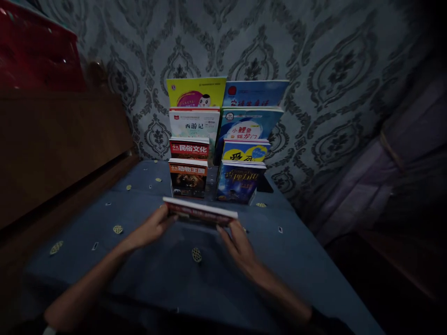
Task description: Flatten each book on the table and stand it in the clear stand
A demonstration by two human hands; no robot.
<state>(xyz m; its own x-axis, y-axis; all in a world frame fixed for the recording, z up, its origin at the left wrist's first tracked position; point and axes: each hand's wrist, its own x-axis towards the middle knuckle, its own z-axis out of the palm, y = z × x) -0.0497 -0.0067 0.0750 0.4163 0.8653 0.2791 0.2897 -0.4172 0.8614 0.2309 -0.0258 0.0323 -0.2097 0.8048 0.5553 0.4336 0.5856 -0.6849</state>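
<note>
Between my two hands I hold a book (pixel 200 211) sideways above the cloth, its white page edge turned up and its dark reddish cover seen at a steep slant. My left hand (pixel 159 225) grips its left end; my right hand (pixel 239 242) grips its right end, thumb along the near side. Just beyond it, books stand upright in two stepped columns. At the front are a lion-covered book (pixel 189 179) on the left and a dark blue book (pixel 240 182) on the right. Behind them rise a red book (pixel 189 149), a white book (pixel 195 123) and a yellow book (pixel 197 90).
A blue patterned cloth (pixel 139 265) covers the table. Taller blue books (pixel 256 93) stand at the back right, near the patterned wall (pixel 251 42). A wooden headboard-like panel (pixel 59 149) borders the left, with a red bag (pixel 38 51) above it. A tied curtain (pixel 370 172) hangs at right.
</note>
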